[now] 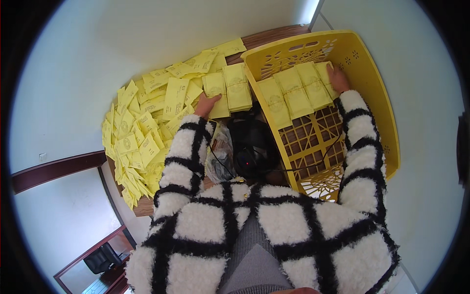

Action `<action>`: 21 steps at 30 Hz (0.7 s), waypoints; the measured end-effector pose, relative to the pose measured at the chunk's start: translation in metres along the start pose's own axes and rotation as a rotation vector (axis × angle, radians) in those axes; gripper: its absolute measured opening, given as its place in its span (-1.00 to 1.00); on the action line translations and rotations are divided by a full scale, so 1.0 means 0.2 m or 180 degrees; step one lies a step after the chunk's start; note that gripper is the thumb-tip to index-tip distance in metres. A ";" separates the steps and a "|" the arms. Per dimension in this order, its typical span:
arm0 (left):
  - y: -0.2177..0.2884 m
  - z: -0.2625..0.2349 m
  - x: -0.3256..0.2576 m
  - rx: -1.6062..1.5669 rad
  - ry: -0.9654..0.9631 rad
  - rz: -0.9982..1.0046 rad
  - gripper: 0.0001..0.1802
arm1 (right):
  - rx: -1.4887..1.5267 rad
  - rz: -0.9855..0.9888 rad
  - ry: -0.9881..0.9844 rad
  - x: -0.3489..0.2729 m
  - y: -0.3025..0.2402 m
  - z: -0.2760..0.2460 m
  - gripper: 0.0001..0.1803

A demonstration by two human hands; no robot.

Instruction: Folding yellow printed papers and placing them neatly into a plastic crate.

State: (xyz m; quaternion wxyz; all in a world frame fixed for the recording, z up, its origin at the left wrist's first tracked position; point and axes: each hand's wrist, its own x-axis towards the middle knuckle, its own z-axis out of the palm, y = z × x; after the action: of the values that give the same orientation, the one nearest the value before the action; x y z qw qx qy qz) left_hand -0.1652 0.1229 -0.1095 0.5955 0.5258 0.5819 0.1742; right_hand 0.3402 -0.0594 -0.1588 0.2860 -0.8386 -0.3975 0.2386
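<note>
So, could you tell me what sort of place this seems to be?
Probably a small packing or sorting room, not a home kitchen. A wooden table against a plain white wall is heaped with yellow packets, and bundles of them are lined up in a yellow plastic crate.

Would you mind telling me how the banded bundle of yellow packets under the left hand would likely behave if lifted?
The bundle under the left hand looks flat and thin, so probably light and slightly bendy. It appears banded, so it likely lifts as one. The loose packets beside it lie fanned out, suggesting they slide easily.
</note>
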 end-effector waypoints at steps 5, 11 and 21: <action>-0.08 -0.04 0.05 -0.0302 -0.0191 0.0058 -0.22 | -0.0796 -0.0608 0.0237 -0.09 -0.05 0.09 -0.13; -0.08 -0.01 0.06 -0.0268 -0.0266 0.0146 -0.20 | -0.1401 -0.0211 0.0535 -0.07 -0.09 0.16 -0.17; -0.09 -0.14 -0.01 0.0101 -0.0169 0.0297 -0.28 | -0.1178 -0.0762 0.0254 -0.01 -0.08 0.00 -0.47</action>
State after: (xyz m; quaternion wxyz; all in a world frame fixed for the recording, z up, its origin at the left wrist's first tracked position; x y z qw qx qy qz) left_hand -0.1967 0.1265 -0.1166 0.5936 0.5661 0.5434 0.1785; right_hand 0.3302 -0.0532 -0.1477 0.1690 -0.8325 -0.5195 0.0925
